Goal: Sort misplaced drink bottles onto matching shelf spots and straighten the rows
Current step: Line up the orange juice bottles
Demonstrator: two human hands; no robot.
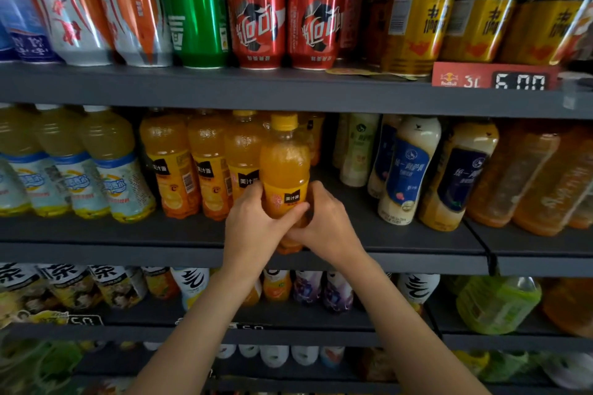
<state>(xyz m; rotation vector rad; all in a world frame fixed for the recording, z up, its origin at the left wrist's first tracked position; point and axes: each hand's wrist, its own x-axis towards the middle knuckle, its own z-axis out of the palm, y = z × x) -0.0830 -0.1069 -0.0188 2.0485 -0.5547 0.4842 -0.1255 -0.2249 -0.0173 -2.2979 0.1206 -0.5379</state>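
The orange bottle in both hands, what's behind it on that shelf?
Behind the orange bottle, gripped by the left hand and right hand, stand more orange bottles. Its body hides any directly behind it.

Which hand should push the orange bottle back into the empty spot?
Probably the right hand. It grips the orange bottle on the side facing the empty spot; the left hand sits against the matching bottles.
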